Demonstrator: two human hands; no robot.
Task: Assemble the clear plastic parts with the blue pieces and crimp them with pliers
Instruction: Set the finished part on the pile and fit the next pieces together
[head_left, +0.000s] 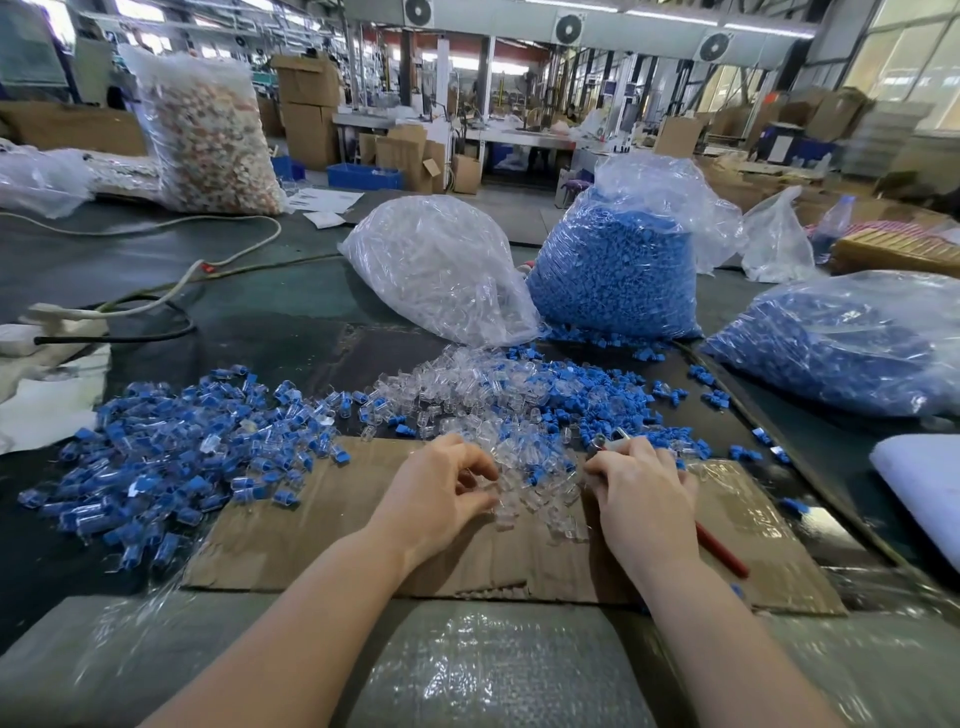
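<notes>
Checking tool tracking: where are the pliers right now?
In the head view, the pliers are in the right hand at centre right, over the cardboard; the red handle sticks out behind the wrist, jaws toward the clear parts.

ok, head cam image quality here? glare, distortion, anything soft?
Head view: strong wide-angle bend, table edges and far pillars curve. Glare on the bubble wrap near the camera and on the clear bag. Light is even, shadows soft. Left hand, right hand and the clear parts between them are sharp; the far background is soft.
</notes>
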